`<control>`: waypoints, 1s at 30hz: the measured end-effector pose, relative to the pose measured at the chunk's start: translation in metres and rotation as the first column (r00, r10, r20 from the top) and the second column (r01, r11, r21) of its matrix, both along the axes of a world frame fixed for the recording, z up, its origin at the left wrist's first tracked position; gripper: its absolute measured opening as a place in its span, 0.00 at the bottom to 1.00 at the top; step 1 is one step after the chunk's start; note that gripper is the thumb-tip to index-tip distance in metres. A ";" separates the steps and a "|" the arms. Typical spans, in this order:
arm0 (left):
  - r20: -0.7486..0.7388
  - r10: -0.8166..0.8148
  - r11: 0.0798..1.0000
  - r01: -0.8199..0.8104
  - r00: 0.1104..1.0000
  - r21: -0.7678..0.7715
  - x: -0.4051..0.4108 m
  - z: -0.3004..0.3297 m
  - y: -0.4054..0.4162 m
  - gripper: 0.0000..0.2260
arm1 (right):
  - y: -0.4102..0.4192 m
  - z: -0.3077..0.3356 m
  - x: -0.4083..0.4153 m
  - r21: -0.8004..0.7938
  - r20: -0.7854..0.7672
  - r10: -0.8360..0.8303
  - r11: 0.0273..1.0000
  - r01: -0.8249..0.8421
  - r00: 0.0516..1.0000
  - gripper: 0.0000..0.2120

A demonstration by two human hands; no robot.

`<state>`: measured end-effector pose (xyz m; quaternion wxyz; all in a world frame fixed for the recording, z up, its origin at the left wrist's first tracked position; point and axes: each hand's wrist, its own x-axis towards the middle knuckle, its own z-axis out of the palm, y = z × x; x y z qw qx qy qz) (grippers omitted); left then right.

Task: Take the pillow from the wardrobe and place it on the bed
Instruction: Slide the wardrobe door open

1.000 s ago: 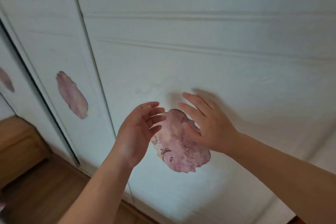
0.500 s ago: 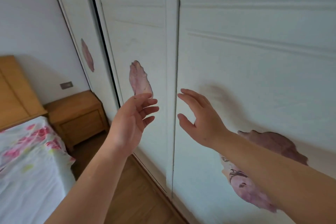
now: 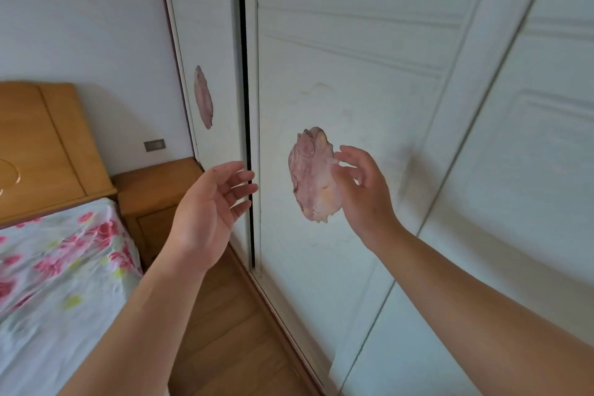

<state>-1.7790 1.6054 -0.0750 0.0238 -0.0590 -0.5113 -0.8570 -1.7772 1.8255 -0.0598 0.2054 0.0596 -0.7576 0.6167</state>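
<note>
The white wardrobe fills the right of the view, its sliding doors closed except for a thin dark gap between two panels. My left hand is open, fingertips right at that gap. My right hand is open too, held against the door panel beside a pink flower sticker. No pillow is visible. The bed, with a white sheet printed with pink flowers, lies at the lower left.
A wooden headboard and a wooden bedside cabinet stand against the white wall at left. A strip of wooden floor runs between the bed and the wardrobe. A second sticker marks the far door.
The view has swung left along the wardrobe, bringing the bed, headboard and cabinet into sight. Both hands have moved left to the door gap and stay open.
</note>
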 end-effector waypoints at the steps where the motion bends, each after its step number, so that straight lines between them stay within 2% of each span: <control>1: -0.001 -0.001 1.000 0.001 1.000 0.002 -0.009 0.001 -0.010 0.11 | -0.009 0.002 -0.009 -0.018 -0.005 0.021 1.000 -0.021 1.000 0.11; 4: -0.010 -0.002 1.000 0.002 1.000 -0.006 -0.029 0.000 -0.031 0.11 | -0.033 0.003 -0.032 -0.070 -0.020 0.059 0.996 -0.060 0.998 0.08; 6: -0.007 0.001 1.000 -0.001 1.000 -0.009 -0.039 0.000 -0.040 0.12 | -0.043 0.000 -0.048 -0.042 0.016 0.036 0.999 -0.035 0.999 0.10; 8: -0.001 0.011 1.000 -0.011 1.000 -0.023 -0.048 0.000 -0.049 0.12 | -0.052 -0.005 -0.065 -0.022 0.060 0.002 1.000 0.000 0.998 0.09; 13: 0.019 0.060 0.997 -0.059 0.998 -0.040 -0.067 -0.003 -0.065 0.12 | -0.077 -0.013 -0.101 -0.064 0.095 0.027 0.998 -0.021 0.995 0.15; 17: 0.039 0.101 0.993 -0.099 0.994 -0.057 -0.091 -0.008 -0.073 0.12 | -0.091 -0.022 -0.142 0.036 0.027 0.045 0.998 -0.045 0.999 0.12; 23: 0.037 0.115 0.991 -0.113 0.993 -0.067 -0.149 -0.011 -0.073 0.12 | -0.099 -0.036 -0.220 0.201 0.030 0.102 0.974 -0.106 0.994 0.18; 30: 0.088 0.118 0.991 -0.112 0.989 -0.076 -0.234 -0.017 -0.071 0.13 | -0.098 -0.047 -0.309 0.178 0.058 0.104 0.978 -0.112 0.993 0.18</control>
